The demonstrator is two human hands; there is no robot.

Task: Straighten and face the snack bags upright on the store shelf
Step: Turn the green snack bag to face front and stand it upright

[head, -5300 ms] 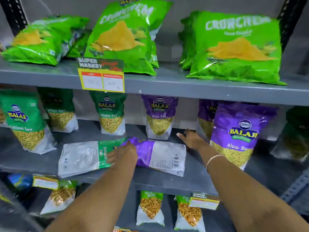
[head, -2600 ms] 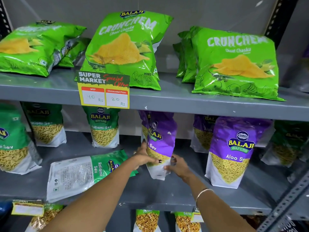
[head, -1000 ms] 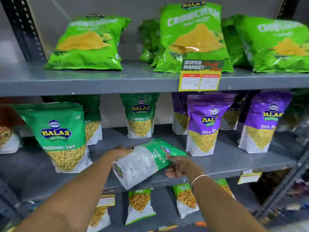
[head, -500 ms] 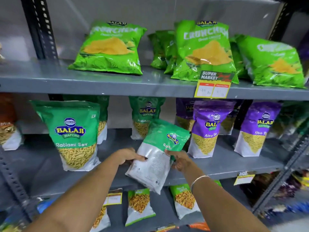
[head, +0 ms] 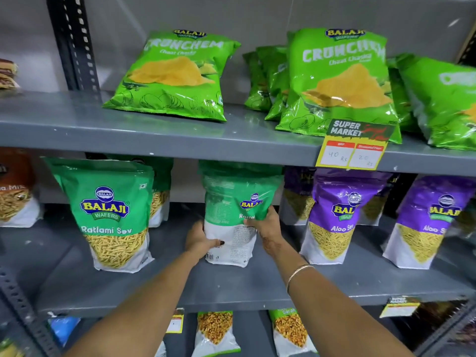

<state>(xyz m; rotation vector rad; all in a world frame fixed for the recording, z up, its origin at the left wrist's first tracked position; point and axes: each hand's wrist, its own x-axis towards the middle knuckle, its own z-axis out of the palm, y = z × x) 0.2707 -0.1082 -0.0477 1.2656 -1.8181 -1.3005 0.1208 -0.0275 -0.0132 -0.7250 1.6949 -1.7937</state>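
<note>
A green Ratlami Sev bag stands nearly upright on the middle grey shelf, turned so its printed back and part of its front show. My left hand grips its lower left edge. My right hand holds its right side, thumb over the front. To the left another green Ratlami Sev bag stands upright, label forward. On the right, two purple Aloo Sev bags stand facing out. More bags stand behind them.
Bright green Crunchem chip bags lean on the top shelf, above a yellow price tag. A black perforated upright stands at the left. Smaller snack pouches sit on the shelf below. An orange bag is at the far left.
The green Ratlami Sev bag went from lying flat, to tilted in both hands, to standing upright on the middle shelf. The view shifted left and closer.
</note>
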